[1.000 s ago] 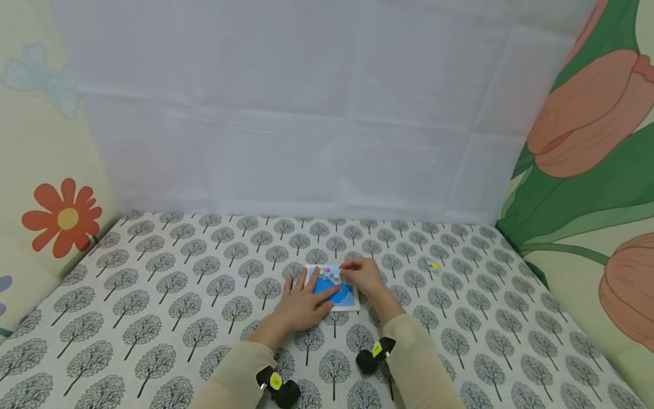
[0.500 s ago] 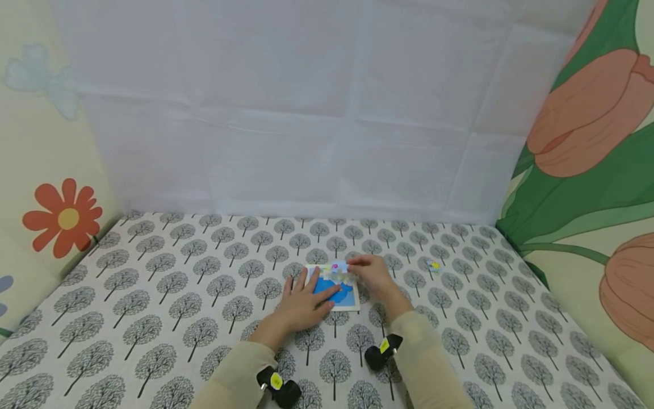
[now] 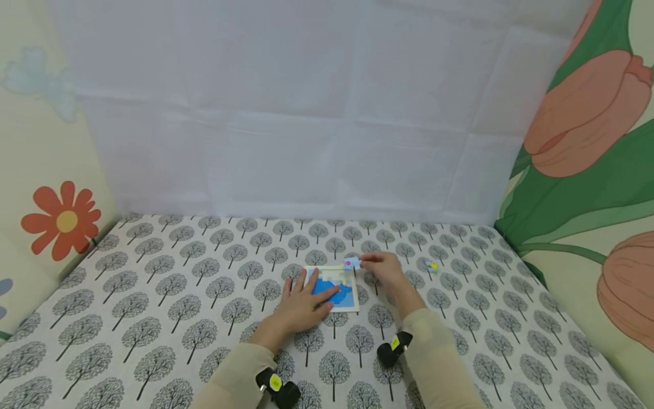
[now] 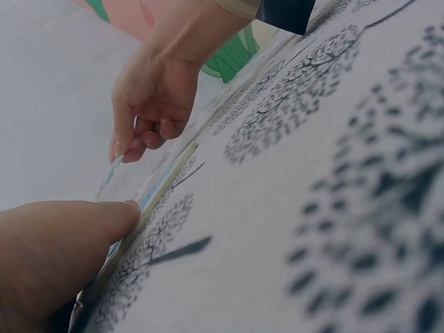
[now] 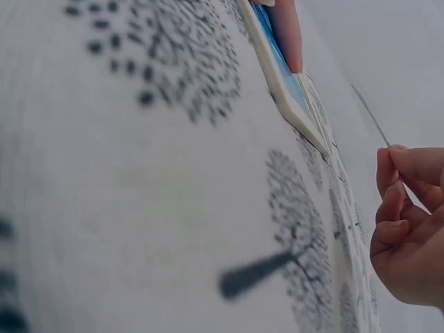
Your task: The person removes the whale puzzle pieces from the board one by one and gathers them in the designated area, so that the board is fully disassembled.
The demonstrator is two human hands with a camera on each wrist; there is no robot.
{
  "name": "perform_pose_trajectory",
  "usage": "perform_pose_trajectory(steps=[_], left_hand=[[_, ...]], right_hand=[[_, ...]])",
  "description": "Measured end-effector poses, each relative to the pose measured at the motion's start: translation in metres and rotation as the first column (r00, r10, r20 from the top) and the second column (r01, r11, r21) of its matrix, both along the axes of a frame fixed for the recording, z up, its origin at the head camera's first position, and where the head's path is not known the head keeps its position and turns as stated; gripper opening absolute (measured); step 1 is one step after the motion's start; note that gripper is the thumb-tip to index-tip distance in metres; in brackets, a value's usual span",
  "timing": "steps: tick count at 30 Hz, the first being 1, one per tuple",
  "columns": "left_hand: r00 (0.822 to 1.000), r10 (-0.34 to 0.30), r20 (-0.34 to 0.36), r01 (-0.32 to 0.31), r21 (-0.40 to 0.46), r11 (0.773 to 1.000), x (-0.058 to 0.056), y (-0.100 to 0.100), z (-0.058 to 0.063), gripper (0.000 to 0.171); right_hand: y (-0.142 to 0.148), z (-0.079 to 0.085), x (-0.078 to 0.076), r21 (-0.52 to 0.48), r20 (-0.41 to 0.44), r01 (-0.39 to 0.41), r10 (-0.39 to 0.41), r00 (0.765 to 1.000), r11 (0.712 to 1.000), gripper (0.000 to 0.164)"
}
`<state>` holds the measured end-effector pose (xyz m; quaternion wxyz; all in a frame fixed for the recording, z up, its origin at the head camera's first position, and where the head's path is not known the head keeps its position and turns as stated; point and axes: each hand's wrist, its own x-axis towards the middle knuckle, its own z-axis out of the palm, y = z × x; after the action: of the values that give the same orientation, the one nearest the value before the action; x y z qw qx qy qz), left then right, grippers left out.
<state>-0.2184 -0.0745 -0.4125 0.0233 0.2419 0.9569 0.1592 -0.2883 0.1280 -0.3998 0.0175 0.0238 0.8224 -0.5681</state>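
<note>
From where I stand, the right hand point(image 3: 385, 270) pinches a thin, pale blue piece point(image 3: 351, 263) with a pink mark between thumb and fingertip, its other fingers curled in towards the palm. The piece is up in the air at the far right corner of a small white-rimmed board point(image 3: 347, 309); from the right wrist it shows edge-on, apart from the board. The left hand point(image 3: 301, 307) lies with fingers straight and spread over the board's left part, gripping nothing, and it blocks my sight of much of the blue picture there. Further right, well apart from both hands, a small piece with a yellow patch point(image 3: 433, 266) lies on the tree-print cloth point(image 3: 179, 307). Each sleeve carries a black device with a yellow tag, one on the left point(image 3: 278, 389), one on the right point(image 3: 392, 349). Behind the table hangs a creased white sheet point(image 3: 276, 113), with a red-orange flower point(image 3: 66, 221) on the left wall and big pink tulips point(image 3: 582, 113) over green leaves on the right.
</note>
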Motion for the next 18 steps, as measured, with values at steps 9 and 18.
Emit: perform_pose_trajectory(steps=[9, 18], left_hand=[[1.0, 0.007, -0.025, -0.007, 0.005, 1.0, -0.002, 0.0, -0.003, 0.043], [1.0, 0.005, -0.03, -0.005, 0.016, 1.0, -0.002, 0.001, -0.004, 0.043]], right_hand=[[0.023, 0.007, 0.0, -0.01, -0.053, -0.018, 0.017, 0.998, 1.0, 0.016], [0.043, 0.006, -0.008, -0.041, -0.027, 0.031, -0.032, 0.999, 0.999, 0.018]])
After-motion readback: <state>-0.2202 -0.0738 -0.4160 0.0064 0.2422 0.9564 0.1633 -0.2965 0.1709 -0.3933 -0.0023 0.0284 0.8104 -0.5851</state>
